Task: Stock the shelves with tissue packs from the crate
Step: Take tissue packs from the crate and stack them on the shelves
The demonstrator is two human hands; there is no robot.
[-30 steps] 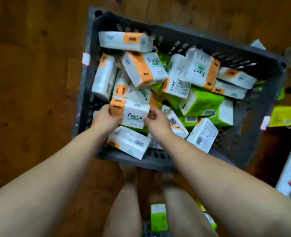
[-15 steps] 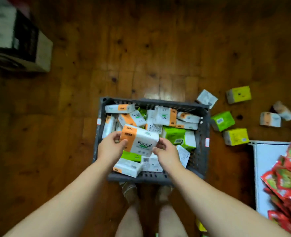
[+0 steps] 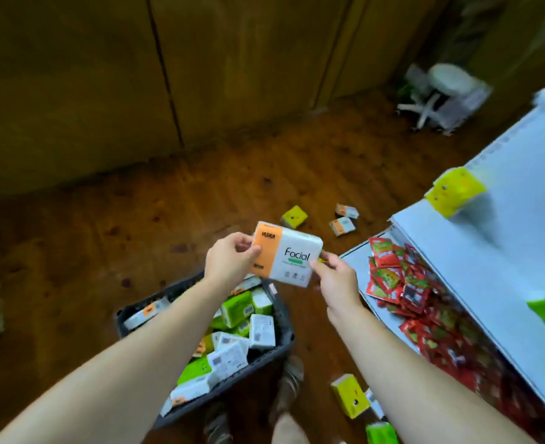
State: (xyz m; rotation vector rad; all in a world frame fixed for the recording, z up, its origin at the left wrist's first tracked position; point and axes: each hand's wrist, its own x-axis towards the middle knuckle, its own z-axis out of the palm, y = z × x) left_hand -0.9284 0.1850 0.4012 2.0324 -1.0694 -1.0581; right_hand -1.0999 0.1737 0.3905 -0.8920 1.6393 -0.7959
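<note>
Head view, change: the white-and-orange tissue pack [image 3: 288,259] is no longer sitting low over the crate [image 3: 285,318]. It is now riding higher and further right, and the view is swinging up from the floor toward the white shelf [image 3: 505,238].
Meaning for the task: the pick looks done and the carry is under way. Judging by the swing, this pack is heading for the shelf on the right, while many packs are still waiting in the crate.
Left hand [image 3: 229,262]: it is gripping the pack's orange left end, thumb and fingers curling round the edge.
Right hand [image 3: 335,280]: it is pinching the pack's near right corner, so the pack is hanging between the two hands, printed face up and slightly tilted.
Pack relative to shelf: it is hovering above the crate's far right corner, near the shelf's left edge but not yet over it.
Shelf contents: red sachets [image 3: 402,283] are lying heaped on the lower level, and a yellow pack [image 3: 455,193] is sitting on the upper one. The right side is blurring.
Floor [image 3: 104,251]: loose packs [image 3: 341,225] are lying scattered beyond the hands, well apart from the crate.
</note>
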